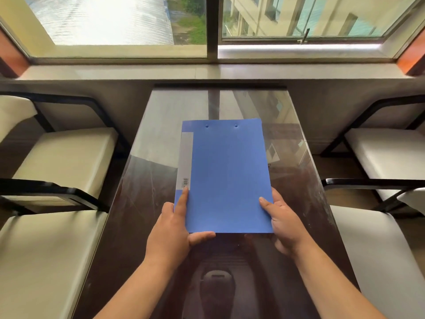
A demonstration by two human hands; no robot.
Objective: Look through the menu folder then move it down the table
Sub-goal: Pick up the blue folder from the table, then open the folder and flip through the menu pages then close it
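Menu folder [227,176]: blue, closed, flat mid-bench [142,143]. Left hand [171,231] and right hand [285,223]: fingers grip near corners. Advice: lift cover from right edge, steady spine.

The menu folder [227,178] is plain mid-blue, with two small darker blue dots near the edge far from the fingers [182,203]. A pale grey strip [185,160] runs up from the left fingers, with a small black-and-white barcode [185,180] just beyond their tips. The desk [147,203] is dark reddish-brown under glossy glass. The chair cushions [57,157] are cream, their frames [69,192] black. The window frame [212,28] is dark grey.
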